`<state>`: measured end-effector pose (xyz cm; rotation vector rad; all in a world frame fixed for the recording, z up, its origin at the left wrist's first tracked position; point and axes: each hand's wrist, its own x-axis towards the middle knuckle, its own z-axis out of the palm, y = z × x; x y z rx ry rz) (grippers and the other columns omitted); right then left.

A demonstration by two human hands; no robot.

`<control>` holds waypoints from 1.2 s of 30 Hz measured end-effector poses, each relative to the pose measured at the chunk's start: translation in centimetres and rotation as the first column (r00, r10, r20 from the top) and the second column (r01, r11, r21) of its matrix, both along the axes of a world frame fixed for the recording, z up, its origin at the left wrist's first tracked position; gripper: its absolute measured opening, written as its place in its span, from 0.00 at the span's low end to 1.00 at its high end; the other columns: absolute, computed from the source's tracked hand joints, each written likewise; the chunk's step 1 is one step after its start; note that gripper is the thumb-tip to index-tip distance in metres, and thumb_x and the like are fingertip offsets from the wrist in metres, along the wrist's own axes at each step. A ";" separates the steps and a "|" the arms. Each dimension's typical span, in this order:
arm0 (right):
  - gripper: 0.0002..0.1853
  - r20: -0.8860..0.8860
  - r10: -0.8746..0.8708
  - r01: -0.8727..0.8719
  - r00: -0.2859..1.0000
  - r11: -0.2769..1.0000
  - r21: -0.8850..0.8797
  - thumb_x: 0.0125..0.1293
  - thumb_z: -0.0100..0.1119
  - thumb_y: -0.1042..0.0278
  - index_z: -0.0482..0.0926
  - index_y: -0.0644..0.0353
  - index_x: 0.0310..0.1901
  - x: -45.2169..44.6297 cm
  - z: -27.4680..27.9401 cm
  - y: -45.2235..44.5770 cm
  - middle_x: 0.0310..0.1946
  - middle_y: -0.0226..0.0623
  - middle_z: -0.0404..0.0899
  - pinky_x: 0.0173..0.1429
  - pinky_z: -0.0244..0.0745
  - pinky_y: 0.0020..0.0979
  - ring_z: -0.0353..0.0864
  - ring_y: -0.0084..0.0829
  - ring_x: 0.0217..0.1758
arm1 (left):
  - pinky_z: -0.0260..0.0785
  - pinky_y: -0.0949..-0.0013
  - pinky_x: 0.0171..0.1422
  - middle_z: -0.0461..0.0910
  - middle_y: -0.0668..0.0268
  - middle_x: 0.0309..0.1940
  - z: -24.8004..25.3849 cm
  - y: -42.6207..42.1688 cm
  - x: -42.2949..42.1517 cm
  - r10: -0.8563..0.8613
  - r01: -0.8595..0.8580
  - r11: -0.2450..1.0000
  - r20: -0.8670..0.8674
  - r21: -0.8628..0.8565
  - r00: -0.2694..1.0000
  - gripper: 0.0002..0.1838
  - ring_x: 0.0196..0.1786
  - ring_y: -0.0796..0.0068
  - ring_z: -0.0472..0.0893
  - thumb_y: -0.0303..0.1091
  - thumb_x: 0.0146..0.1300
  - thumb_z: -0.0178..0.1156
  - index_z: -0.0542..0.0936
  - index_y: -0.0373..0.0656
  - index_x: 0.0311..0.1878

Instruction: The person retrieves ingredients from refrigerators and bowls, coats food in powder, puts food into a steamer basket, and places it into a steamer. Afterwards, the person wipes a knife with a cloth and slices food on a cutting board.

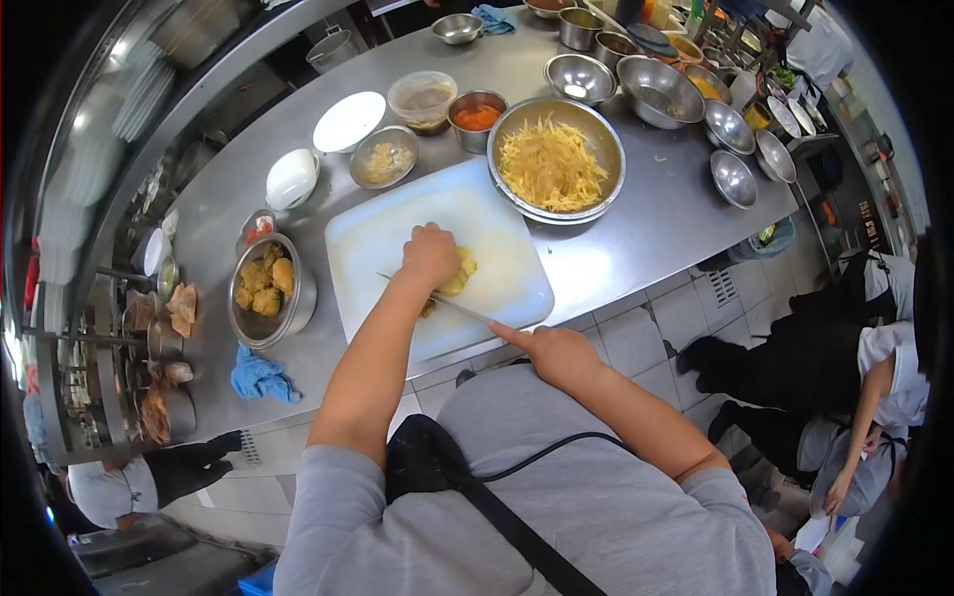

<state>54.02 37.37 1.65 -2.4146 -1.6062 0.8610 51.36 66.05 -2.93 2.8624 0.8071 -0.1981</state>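
On the white cutting board (373, 238), my left hand (430, 255) rests with bent fingers over a pale yellow piece of food (459, 273); its fingertips are mostly hidden. My right hand (556, 355) is wrapped round a knife at the board's near edge, index finger stretched along it. The knife blade (462, 310) runs up and left, passing beneath my left wrist. A small brownish bit (427, 309) lies beside the blade. Left of the board, a metal bowl (306, 303) holds brownish-yellow chunks. A large metal bowl (616, 164) of yellow shreds touches the board's far right corner.
A blue cloth (262, 375) lies near the counter's left front. Behind the board are a white plate (350, 121), a plastic tub (423, 96) and a container of orange-red contents (477, 116). Several metal bowls stand at the right. Other people stand at far right and lower left.
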 end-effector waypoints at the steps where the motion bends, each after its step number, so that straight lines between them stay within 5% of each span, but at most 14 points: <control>1: 0.45 -0.009 -0.002 0.002 1.000 1.000 -0.007 0.69 0.50 0.78 0.56 0.17 0.81 0.1 0.1 0.0 0.38 0.50 0.85 0.47 0.85 0.48 0.89 0.48 0.40 | 0.76 0.52 0.63 0.83 0.53 0.51 -0.1 0.0 0.5 -0.016 0.012 0.996 -0.050 -0.086 0.999 0.13 0.57 0.48 0.80 0.42 0.63 0.66 0.86 0.43 0.43; 6: 0.45 -0.022 -0.005 0.005 1.000 1.000 -0.016 0.69 0.50 0.78 0.56 0.17 0.81 0.0 -0.3 -0.2 0.38 0.51 0.85 0.47 0.84 0.48 0.89 0.48 0.41 | 0.76 0.50 0.64 0.81 0.54 0.57 1.2 0.2 0.9 0.079 -0.080 0.943 -0.016 -0.324 0.997 0.13 0.62 0.48 0.78 0.43 0.64 0.65 0.86 0.46 0.45; 8: 0.45 -0.022 0.003 -0.003 1.000 1.000 -0.010 0.70 0.50 0.78 0.56 0.17 0.81 0.0 -0.1 -0.3 0.39 0.50 0.85 0.47 0.85 0.48 0.89 0.48 0.41 | 0.77 0.53 0.61 0.84 0.56 0.52 1.7 -1.1 0.9 0.055 -0.048 0.998 -0.157 0.047 0.986 0.12 0.58 0.49 0.81 0.41 0.64 0.64 0.85 0.45 0.45; 12: 0.45 -0.021 -0.005 0.005 1.000 1.000 -0.030 0.70 0.50 0.78 0.55 0.16 0.81 -0.1 0.0 -0.2 0.39 0.50 0.85 0.47 0.85 0.48 0.89 0.48 0.41 | 0.78 0.53 0.58 0.86 0.56 0.47 0.2 -1.2 1.1 -0.012 0.008 1.000 -0.138 -0.027 0.990 0.14 0.51 0.50 0.84 0.42 0.64 0.66 0.84 0.45 0.47; 14: 0.45 -0.024 -0.011 0.010 1.000 0.999 -0.041 0.70 0.49 0.78 0.55 0.15 0.81 -0.2 0.1 -0.2 0.40 0.51 0.85 0.47 0.85 0.48 0.89 0.48 0.41 | 0.74 0.51 0.61 0.87 0.58 0.45 1.7 -1.1 0.8 -0.031 -0.005 0.957 -0.118 -0.289 0.993 0.15 0.52 0.61 0.85 0.40 0.65 0.66 0.83 0.47 0.53; 15: 0.45 -0.021 -0.008 0.007 1.000 0.999 -0.040 0.70 0.49 0.78 0.55 0.15 0.81 -0.1 0.1 -0.2 0.40 0.51 0.85 0.47 0.85 0.48 0.89 0.48 0.41 | 0.74 0.51 0.61 0.87 0.58 0.45 1.8 -0.5 0.6 -0.028 -0.007 0.957 -0.115 -0.288 0.993 0.15 0.52 0.61 0.85 0.40 0.65 0.66 0.83 0.47 0.53; 17: 0.45 -0.028 -0.011 0.010 1.000 0.999 -0.039 0.69 0.49 0.78 0.55 0.16 0.81 -0.2 0.0 -0.2 0.41 0.50 0.85 0.48 0.84 0.48 0.89 0.48 0.41 | 0.77 0.64 0.51 0.84 0.61 0.40 2.5 1.0 -0.2 0.135 0.051 0.820 0.280 -0.570 0.951 0.17 0.43 0.67 0.83 0.35 0.64 0.70 0.80 0.43 0.53; 22: 0.46 -0.048 -0.016 0.014 0.999 0.999 -0.039 0.69 0.50 0.79 0.55 0.17 0.81 -0.2 -0.3 -0.1 0.41 0.50 0.85 0.49 0.84 0.49 0.89 0.48 0.43 | 0.76 0.66 0.47 0.83 0.62 0.38 5.1 1.6 -2.4 0.186 -0.005 0.821 0.258 -0.571 0.948 0.17 0.39 0.71 0.81 0.29 0.64 0.69 0.79 0.40 0.54; 24: 0.46 -0.052 -0.015 0.013 0.999 0.999 -0.031 0.68 0.50 0.79 0.55 0.17 0.81 -0.2 -0.4 0.0 0.41 0.50 0.85 0.49 0.84 0.49 0.89 0.48 0.44 | 0.76 0.66 0.46 0.83 0.61 0.41 3.7 1.6 -3.6 0.104 0.033 0.687 0.144 -0.726 0.984 0.17 0.40 0.71 0.82 0.30 0.63 0.70 0.80 0.40 0.54; 28: 0.47 -0.059 -0.022 0.018 0.998 0.998 -0.055 0.67 0.51 0.80 0.56 0.18 0.81 -0.2 0.3 0.0 0.41 0.49 0.86 0.50 0.84 0.49 0.89 0.48 0.44 | 0.77 0.62 0.50 0.83 0.60 0.42 1.8 -0.1 -5.2 0.058 -0.017 0.833 0.056 -0.552 0.997 0.19 0.43 0.65 0.84 0.31 0.62 0.70 0.81 0.41 0.56; 30: 0.47 -0.063 -0.017 0.014 0.998 0.998 -0.054 0.67 0.51 0.80 0.56 0.17 0.81 -0.2 0.2 0.0 0.41 0.48 0.86 0.50 0.84 0.49 0.89 0.48 0.44 | 0.77 0.57 0.57 0.82 0.58 0.47 1.7 -0.9 -5.5 0.097 -0.077 0.962 0.062 -0.264 0.993 0.20 0.49 0.57 0.84 0.33 0.62 0.71 0.82 0.43 0.58; 36: 0.48 -0.065 -0.035 0.030 0.997 0.997 -0.069 0.67 0.51 0.81 0.56 0.15 0.80 -0.4 0.0 0.1 0.40 0.48 0.86 0.50 0.84 0.48 0.89 0.47 0.44 | 0.73 0.56 0.67 0.78 0.58 0.59 2.1 -1.0 -5.8 -0.008 0.020 0.979 0.058 -0.202 0.998 0.18 0.63 0.54 0.77 0.32 0.60 0.71 0.85 0.46 0.54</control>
